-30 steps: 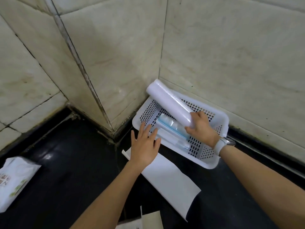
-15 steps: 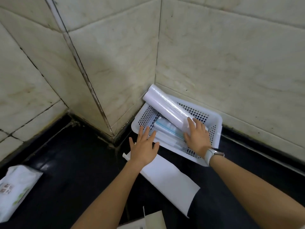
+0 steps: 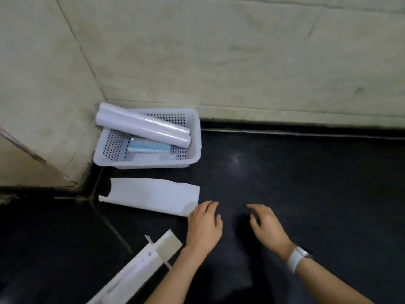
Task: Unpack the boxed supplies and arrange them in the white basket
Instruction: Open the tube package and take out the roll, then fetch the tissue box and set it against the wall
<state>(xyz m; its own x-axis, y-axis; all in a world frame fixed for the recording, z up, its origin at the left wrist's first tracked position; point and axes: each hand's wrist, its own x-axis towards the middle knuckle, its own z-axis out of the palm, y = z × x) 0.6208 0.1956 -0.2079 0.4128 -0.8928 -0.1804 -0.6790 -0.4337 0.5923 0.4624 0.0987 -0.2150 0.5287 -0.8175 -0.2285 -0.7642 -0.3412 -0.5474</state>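
Lying glossy in the perforated white basket (image 3: 196, 137): cylindrical roll (image 3: 143, 126).

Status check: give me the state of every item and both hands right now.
Basket: on floor in corner, loaded.
Roll: lying tilted, one end on basket rim.
Blue packet: flat in basket, under roll.
White box: on floor, end open.
Carton: flap open.
Left hand: empty.
Right hand: empty.

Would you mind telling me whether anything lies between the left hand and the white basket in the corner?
Yes. The flat white paper sleeve lies on the dark floor between the left hand and the white basket. It lies flat on the floor, so the hand could probably reach over it.
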